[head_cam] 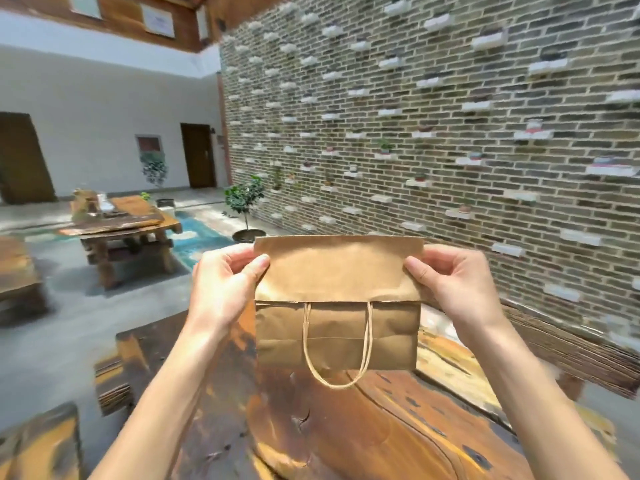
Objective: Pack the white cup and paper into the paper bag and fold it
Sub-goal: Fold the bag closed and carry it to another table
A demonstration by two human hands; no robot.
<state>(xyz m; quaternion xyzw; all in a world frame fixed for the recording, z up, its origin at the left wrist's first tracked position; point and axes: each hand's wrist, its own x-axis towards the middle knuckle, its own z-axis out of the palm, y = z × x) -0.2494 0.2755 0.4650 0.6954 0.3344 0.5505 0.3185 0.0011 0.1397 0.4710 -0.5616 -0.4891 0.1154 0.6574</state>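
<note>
A brown paper bag (337, 306) hangs upright in the air above a wooden table (346, 431). Its top part is folded down towards me as a flap, and a twisted paper handle (337, 351) dangles in a loop below the flap's edge. My left hand (225, 282) pinches the flap's left edge between thumb and fingers. My right hand (453, 278) pinches the right edge in the same way. No white cup or loose paper shows; whatever is inside the bag is hidden.
A brick wall (433, 116) with small white ledges and tiny potted plants runs along the right. A second wooden table (124, 223) carrying items stands at the back left, a potted tree (246, 206) beside it, and a wooden bench (17, 271) at the far left.
</note>
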